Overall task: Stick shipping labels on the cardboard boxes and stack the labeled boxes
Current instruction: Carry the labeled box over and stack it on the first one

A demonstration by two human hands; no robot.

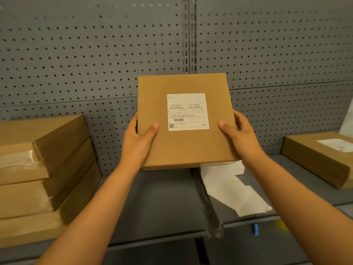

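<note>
Head view shows a flat box point(188, 121) held up in the air above the middle of the shelf point(162, 197), its broad face turned toward the camera, clear of the surface below. A label point(188, 111) sits on that face, slightly above centre, lying flat with no lifted corner visible. Left hand point(140, 142) grips the box's left edge, thumb on the front face and fingers wrapped behind; right hand point(240, 136) grips the right edge likewise. Three unlabelled boxes form a stack point(42, 169) at the shelf's left end; another labelled box point(321, 157) lies at the right end. White backing paper point(233, 192) lies on the shelf just below the held box, right of centre. Judgement: the box appears rigid corrugated board, thin and probably light, since it holds its shape under edge grips alone. Its plain faces offer moderate friction; the label surface is likely slicker and best avoided. Opposite side edges, as now held, are the sound places to grip; the corners look prone to denting if knocked when set down.
</note>
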